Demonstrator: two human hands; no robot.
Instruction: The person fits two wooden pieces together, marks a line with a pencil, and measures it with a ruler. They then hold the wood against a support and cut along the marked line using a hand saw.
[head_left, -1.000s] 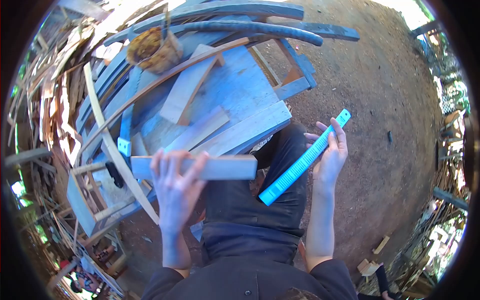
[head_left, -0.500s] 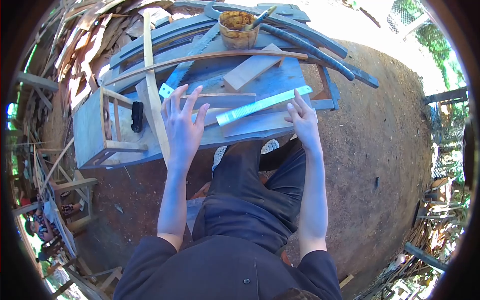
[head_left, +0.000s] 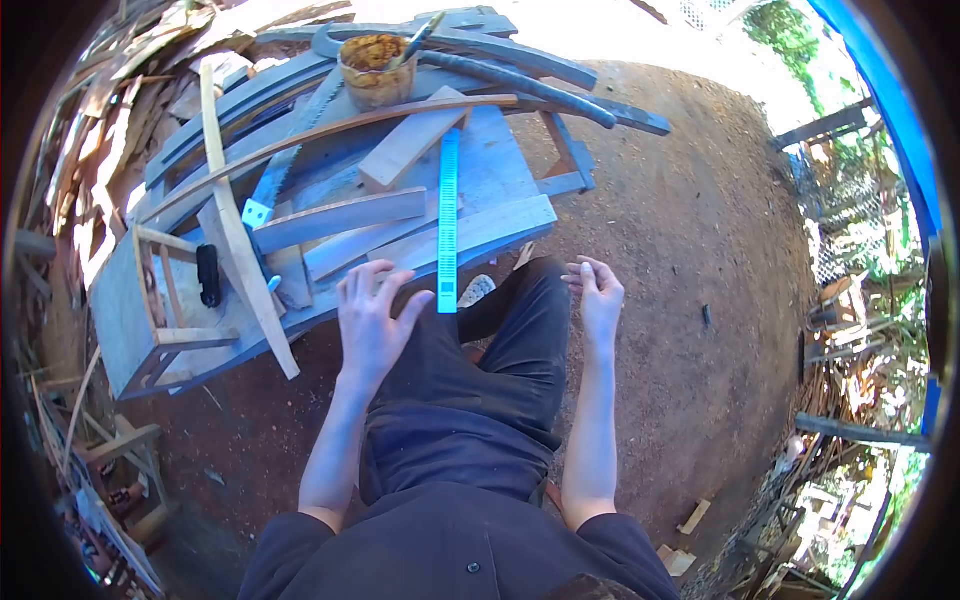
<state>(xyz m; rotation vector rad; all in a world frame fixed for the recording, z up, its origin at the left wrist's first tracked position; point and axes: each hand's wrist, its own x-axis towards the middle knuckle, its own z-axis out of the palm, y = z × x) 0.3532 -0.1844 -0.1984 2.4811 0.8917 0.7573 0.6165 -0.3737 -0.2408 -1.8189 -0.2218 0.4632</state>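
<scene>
My left hand hovers over my lap at the bench's front edge, fingers apart and holding nothing. To its right, a pale blue-green ruler lies on the bench with its near end sticking out past the edge. My right hand is raised beside my right knee, away from the bench, its fingers loosely bent with nothing visible between them. Flat wood pieces lie left of the ruler, and a thick wooden block rests beyond them.
A handsaw, a stained pot with a brush, and a long thin strip are on the bench. A small wooden frame and a black object sit at left. Piled wood stands behind.
The ruler has left my right hand and now lies lengthwise over the bench edge. Both hands are lower, nearer my lap. The view has shifted, so the bench appears farther left.
</scene>
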